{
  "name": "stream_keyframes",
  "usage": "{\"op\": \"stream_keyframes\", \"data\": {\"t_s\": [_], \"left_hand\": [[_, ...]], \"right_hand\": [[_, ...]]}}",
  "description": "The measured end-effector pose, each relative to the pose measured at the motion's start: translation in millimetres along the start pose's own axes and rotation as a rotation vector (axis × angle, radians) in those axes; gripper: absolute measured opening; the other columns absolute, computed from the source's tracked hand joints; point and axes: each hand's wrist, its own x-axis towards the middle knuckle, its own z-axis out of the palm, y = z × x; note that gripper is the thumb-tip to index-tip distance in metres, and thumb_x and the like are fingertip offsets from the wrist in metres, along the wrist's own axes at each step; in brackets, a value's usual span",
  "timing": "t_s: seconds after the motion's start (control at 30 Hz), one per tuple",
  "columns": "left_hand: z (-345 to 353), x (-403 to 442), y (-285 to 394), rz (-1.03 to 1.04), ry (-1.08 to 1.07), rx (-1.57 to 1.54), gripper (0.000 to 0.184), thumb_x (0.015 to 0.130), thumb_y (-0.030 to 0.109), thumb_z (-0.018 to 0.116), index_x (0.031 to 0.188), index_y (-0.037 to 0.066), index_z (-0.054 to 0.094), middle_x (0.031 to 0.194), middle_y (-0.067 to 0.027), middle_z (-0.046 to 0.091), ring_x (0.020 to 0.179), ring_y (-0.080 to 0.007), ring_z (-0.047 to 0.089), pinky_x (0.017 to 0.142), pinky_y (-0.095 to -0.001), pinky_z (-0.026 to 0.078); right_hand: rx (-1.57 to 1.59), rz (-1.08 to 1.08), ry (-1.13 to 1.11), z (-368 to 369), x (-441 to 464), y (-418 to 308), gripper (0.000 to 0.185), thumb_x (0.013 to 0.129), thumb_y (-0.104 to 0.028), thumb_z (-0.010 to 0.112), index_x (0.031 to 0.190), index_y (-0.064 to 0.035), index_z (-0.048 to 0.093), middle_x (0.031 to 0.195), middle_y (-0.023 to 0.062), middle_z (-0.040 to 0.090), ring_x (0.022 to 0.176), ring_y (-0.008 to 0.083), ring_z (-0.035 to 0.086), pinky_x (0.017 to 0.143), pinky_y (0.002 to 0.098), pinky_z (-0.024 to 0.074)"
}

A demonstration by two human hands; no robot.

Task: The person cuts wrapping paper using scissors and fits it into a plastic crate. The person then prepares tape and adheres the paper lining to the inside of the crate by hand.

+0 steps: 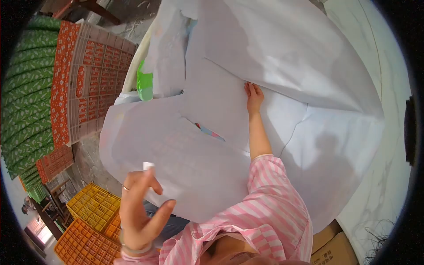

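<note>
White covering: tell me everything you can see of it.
The white covering is large and matt, paper-like, with a rounded outline and overlapping flaps. It is lightly creased, with shadows across it. Some edges lie nearly flush; a narrow slit shows colour beneath. The right hand touches a flap edge near the middle. Whether it is one sheet or several, I cannot tell.

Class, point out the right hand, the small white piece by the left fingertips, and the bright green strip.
Right hand [254, 98]: head view, back of hand.
Small white piece [148, 165]: head view, flat face.
Bright green strip [145, 82]: head view, its middle.
</note>
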Motion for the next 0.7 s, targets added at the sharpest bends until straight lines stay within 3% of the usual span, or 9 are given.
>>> {"op": "stream_keyframes", "data": {"t_s": [0.03, 0.07, 0.13, 0.2, 0.27, 0.4, 0.53, 0.63, 0.7], "left_hand": [[-5, 10, 16, 0.069, -0.202, 0.319, 0.058, 0.067, 0.003, 0.069, 0.123, 0.006, 0.053, 0.091, -0.0114, 0.052, 0.071, -0.0194, 0.051, 0.068, -0.0303, 0.042], [-4, 27, 33, 0.147, -0.368, 0.445, 0.062, 0.06, 0.003, 0.071, 0.12, 0.002, 0.053, 0.079, -0.0075, 0.05, 0.071, -0.0192, 0.048, 0.063, -0.0317, 0.039], [8, 64, 50, 0.275, -0.649, 0.595, 0.057, 0.066, 0.002, 0.067, 0.121, 0.005, 0.053, 0.072, -0.0075, 0.051, 0.065, -0.0229, 0.049, 0.063, -0.0309, 0.039], [47, 99, 41, 0.361, -0.711, 0.655, 0.055, 0.071, 0.005, 0.063, 0.124, 0.011, 0.051, 0.065, -0.0094, 0.052, 0.059, -0.0257, 0.05, 0.059, -0.0321, 0.04], [95, 136, 15, 0.216, -0.762, 0.56, 0.052, 0.076, 0.008, 0.058, 0.127, 0.016, 0.049, 0.062, -0.0116, 0.053, 0.057, -0.0264, 0.052, 0.055, -0.0352, 0.042], [197, 189, -112, 0.429, -0.505, 0.605, 0.066, 0.076, 0.005, 0.053, 0.137, 0.021, 0.034, 0.071, -0.0098, 0.057, 0.063, -0.0275, 0.055, 0.059, -0.0386, 0.045], [241, 217, -196, 0.679, -0.504, 0.64, 0.064, 0.077, 0.0, 0.048, 0.136, 0.023, 0.036, 0.076, -0.0073, 0.061, 0.071, -0.0293, 0.058, 0.062, -0.0401, 0.046], [258, 215, -225, 0.548, -0.459, 0.676, 0.066, 0.079, 0.002, 0.05, 0.138, 0.023, 0.03, 0.078, -0.0066, 0.062, 0.073, -0.0282, 0.059, 0.063, -0.0381, 0.047], [278, 207, -236, 0.068, -0.239, 0.265, 0.069, 0.08, 0.002, 0.054, 0.14, 0.019, 0.025, 0.081, -0.0063, 0.063, 0.075, -0.0232, 0.061, 0.068, -0.0345, 0.048]], "right_hand": [[0.01, -0.004, 0.006, -1, 1, -4, 0.014, 0.086, -0.005, 0.058, 0.095, 0.0056, 0.057, 0.095, 0.0115, 0.062, 0.091, 0.0204, 0.062, 0.081, 0.0291, 0.0522], [-0.022, 0.008, 0.001, 0, 1, -6, 0.015, 0.086, -0.005, 0.058, 0.095, 0.006, 0.057, 0.095, 0.0115, 0.062, 0.09, 0.0203, 0.062, 0.081, 0.029, 0.0522], [-0.036, 0.018, 0.002, 1, 0, -6, 0.015, 0.086, -0.005, 0.058, 0.095, 0.0064, 0.058, 0.094, 0.0115, 0.063, 0.089, 0.0202, 0.062, 0.081, 0.029, 0.0521], [-0.098, -0.013, -0.018, -3, 3, -5, 0.015, 0.086, -0.006, 0.058, 0.095, 0.0057, 0.059, 0.092, 0.0108, 0.063, 0.085, 0.0201, 0.063, 0.078, 0.0304, 0.0528], [-0.114, -0.043, -0.012, 0, -4, -13, 0.015, 0.086, -0.006, 0.058, 0.095, 0.0051, 0.06, 0.092, 0.0108, 0.063, 0.085, 0.02, 0.063, 0.077, 0.0303, 0.0528], [-0.075, -0.001, -0.043, 3, -3, -13, 0.018, 0.088, -0.012, 0.057, 0.098, 0.0027, 0.059, 0.095, 0.0114, 0.064, 0.088, 0.019, 0.063, 0.078, 0.0307, 0.0522], [-0.102, 0.022, -0.057, -6, -1, -6, 0.017, 0.088, -0.011, 0.057, 0.098, 0.0032, 0.058, 0.096, 0.0116, 0.064, 0.089, 0.0196, 0.063, 0.077, 0.0306, 0.0523], [-0.089, 0.083, -0.067, -12, -8, -4, 0.016, 0.088, -0.01, 0.057, 0.097, 0.0037, 0.058, 0.095, 0.0116, 0.064, 0.089, 0.02, 0.063, 0.077, 0.0304, 0.0523], [-0.148, 0.095, -0.091, -16, -6, -5, 0.016, 0.088, -0.008, 0.056, 0.097, 0.0044, 0.058, 0.095, 0.0125, 0.063, 0.088, 0.0208, 0.063, 0.077, 0.0307, 0.0527]]}}
